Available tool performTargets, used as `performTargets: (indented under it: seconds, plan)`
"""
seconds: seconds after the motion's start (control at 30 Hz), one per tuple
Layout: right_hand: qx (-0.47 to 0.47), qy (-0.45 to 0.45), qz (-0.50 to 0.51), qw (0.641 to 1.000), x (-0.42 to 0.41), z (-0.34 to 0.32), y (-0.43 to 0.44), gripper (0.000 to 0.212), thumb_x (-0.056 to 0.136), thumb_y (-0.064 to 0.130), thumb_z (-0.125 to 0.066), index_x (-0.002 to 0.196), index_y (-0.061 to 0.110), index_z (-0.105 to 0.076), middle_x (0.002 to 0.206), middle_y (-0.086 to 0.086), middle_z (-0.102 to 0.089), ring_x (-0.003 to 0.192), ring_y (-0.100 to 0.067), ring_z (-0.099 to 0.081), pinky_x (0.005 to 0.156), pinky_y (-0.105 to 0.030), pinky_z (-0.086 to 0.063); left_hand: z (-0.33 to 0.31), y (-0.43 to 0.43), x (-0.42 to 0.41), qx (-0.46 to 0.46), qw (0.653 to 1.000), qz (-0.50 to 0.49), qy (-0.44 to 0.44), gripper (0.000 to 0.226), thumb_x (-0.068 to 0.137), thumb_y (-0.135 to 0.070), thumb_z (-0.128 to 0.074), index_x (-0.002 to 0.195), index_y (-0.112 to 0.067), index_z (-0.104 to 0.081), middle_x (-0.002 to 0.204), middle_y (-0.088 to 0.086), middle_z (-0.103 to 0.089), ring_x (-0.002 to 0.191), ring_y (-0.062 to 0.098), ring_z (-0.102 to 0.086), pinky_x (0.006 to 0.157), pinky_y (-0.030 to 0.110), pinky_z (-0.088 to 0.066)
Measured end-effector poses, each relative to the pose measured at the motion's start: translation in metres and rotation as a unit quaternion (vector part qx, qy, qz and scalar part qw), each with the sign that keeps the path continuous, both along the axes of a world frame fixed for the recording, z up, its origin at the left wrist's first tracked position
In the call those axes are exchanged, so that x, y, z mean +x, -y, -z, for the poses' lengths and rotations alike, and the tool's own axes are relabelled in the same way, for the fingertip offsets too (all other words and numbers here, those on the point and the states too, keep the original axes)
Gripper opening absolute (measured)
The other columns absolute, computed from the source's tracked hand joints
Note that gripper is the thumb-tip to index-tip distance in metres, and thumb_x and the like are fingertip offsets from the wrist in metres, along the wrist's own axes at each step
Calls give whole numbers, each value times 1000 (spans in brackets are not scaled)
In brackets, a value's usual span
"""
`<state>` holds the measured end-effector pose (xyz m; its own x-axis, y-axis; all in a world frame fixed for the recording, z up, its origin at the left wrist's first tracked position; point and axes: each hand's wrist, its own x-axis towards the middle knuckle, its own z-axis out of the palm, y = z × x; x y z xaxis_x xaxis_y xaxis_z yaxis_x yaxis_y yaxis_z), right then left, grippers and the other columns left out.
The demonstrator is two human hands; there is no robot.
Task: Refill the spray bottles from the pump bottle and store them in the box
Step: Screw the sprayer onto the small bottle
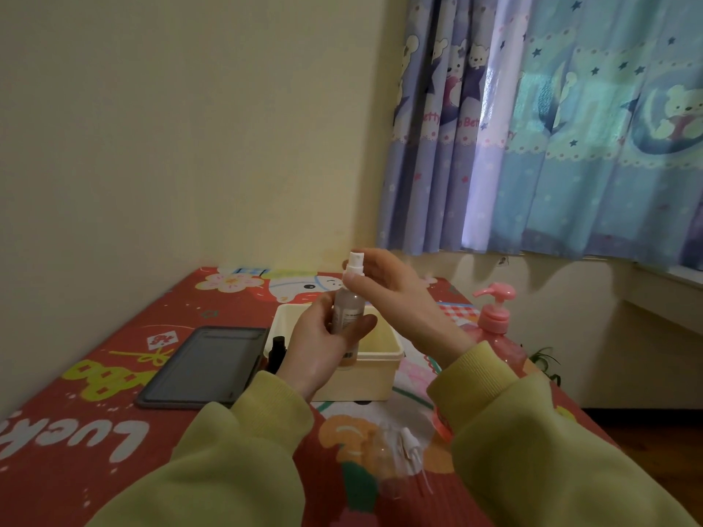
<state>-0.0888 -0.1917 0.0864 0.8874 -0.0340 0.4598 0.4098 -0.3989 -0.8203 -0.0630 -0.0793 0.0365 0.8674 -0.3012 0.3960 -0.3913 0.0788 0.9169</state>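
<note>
My left hand (pixel 323 349) is curled round the body of a clear spray bottle (pixel 347 317), holding it upright at the centre of the frame, above the open cream box (pixel 380 378). My right hand (pixel 395 292) comes in from the right, its thumb and fingers pinching the bottle's white spray top (pixel 355 262).

The box sits on the red cartoon tablecloth (pixel 76 412), and a small black bottle (pixel 277 351) stands at its left edge. The pink pump bottle (pixel 497 329) stands to the right of the box, partly behind my right sleeve. At lower centre a second clear bottle (pixel 380 452) lies on the cloth with a loose white spray head (pixel 409 445) just beside it. Left of the box lies a flat grey slab (pixel 201 368); I cannot tell whether it is a lid or a tablet.
</note>
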Motion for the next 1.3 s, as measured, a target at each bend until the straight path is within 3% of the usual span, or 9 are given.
performTargets:
  seconds: [0.1, 0.23, 0.33, 0.43, 0.6, 0.8, 1.0, 1.17, 1.3]
  plan:
    - [-16, 19, 0, 1000, -1, 1, -2, 21, 90, 16, -58, 110, 18, -55, 109, -3, -64, 100, -12, -62, 81, -20, -52, 1, 0, 0, 4, 1000, 1, 7, 31, 81, -20, -67, 109, -21, -54, 98, 1, -65, 93, 17, -62, 77, 27, -51]
    - [-43, 20, 46, 998, 0, 4, -3, 29, 80, 29, -71, 100, 18, -52, 89, 5, -59, 80, -5, -57, 70, -17, -50, 1, 0, -2, 14, 1000, -2, 8, 39, 81, -19, -67, 116, -21, -52, 99, -1, -65, 96, 14, -62, 79, 26, -52]
    - [-27, 9, 25, 999, -2, 5, -5, 38, 84, 32, -66, 117, 22, -50, 101, 13, -57, 96, -1, -56, 76, -13, -47, -1, 0, -1, 1, 1000, 1, -3, 37, 81, -19, -67, 115, -20, -53, 100, 3, -66, 95, 16, -63, 77, 25, -51]
    - [-18, 28, 16, 999, -3, 4, -5, 35, 91, 18, -57, 125, 18, -50, 113, 7, -58, 107, -4, -54, 86, -17, -47, -2, -2, -1, 0, 1000, 3, 5, 30, 81, -19, -67, 109, -20, -55, 100, 6, -66, 94, 20, -62, 77, 28, -51]
    - [-43, 52, 64, 996, -1, 4, -6, 29, 81, 21, -70, 102, 18, -51, 92, 5, -58, 86, -7, -57, 78, -23, -50, 0, -1, -1, 5, 1000, 3, 13, 29, 80, -17, -68, 105, -25, -54, 95, -2, -66, 90, 13, -63, 72, 21, -50]
    - [-4, 25, 23, 999, -5, 1, -6, 32, 90, 18, -58, 121, 18, -50, 110, 6, -61, 102, -3, -57, 91, -22, -48, 0, -2, -1, 0, 1000, 6, 10, 29, 80, -19, -68, 106, -19, -56, 98, 6, -66, 92, 20, -63, 76, 28, -50]
    - [-25, 46, 61, 997, -3, 0, -7, 26, 81, 22, -70, 99, 18, -51, 85, 4, -58, 75, -4, -55, 69, -17, -49, 2, -2, -2, 19, 999, 2, 25, 35, 80, -20, -69, 112, -21, -54, 95, -2, -65, 90, 14, -62, 73, 24, -51]
    - [9, -13, -20, 1000, -5, -1, -4, 24, 90, 19, -59, 113, 21, -53, 109, 1, -65, 103, -9, -60, 86, -21, -50, 0, -4, -2, 8, 1000, 12, 9, 32, 80, -20, -67, 109, -22, -54, 95, -2, -64, 89, 14, -62, 71, 23, -49]
    - [-2, -10, -23, 1000, -5, -2, -1, 20, 90, 16, -59, 109, 21, -55, 103, 2, -67, 100, -8, -63, 89, -22, -51, 2, -6, -2, 17, 999, 7, 32, 22, 81, -18, -67, 95, -28, -54, 84, -6, -61, 77, 6, -59, 63, 13, -46]
